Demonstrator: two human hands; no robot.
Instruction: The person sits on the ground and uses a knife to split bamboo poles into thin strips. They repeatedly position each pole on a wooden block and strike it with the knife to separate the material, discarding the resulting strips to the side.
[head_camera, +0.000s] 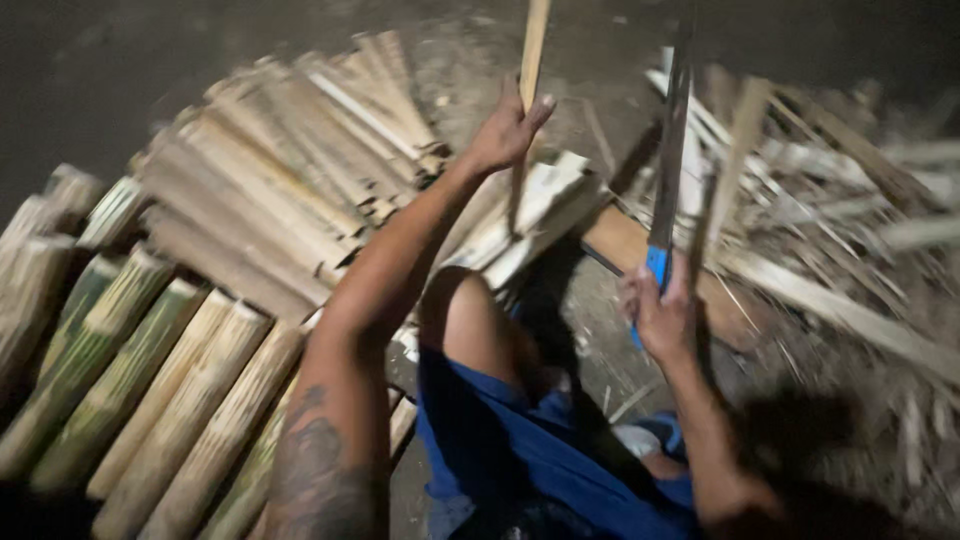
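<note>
the left hand (508, 128) sits just above centre, toward twelve o'clock, fingers wrapped round a thin bamboo strip (533, 50) with the thumb lifted off to the right; the strip stands nearly upright in the frame, its long axis running from six to twelve o'clock, leaning slightly toward one o'clock, its upper end leaving the top edge; below the fist it drops toward a heap of pale split slats (530, 215) lying at about centre; the right hand (660, 315) is at four o'clock from centre, closed round the blue handle of a long blade (670, 150); the blade points up toward twelve o'clock, roughly parallel to the strip and well apart from it; under it lies a flat wooden block (625, 240); out at nine o'clock, whole green bamboo lengths (130, 370) lie side by side; toward eleven o'clock a fan of split pieces (290, 170); at three o'clock, loose scraps (850, 220), blurred; blue shorts (520, 440) at six o'clock.
</note>
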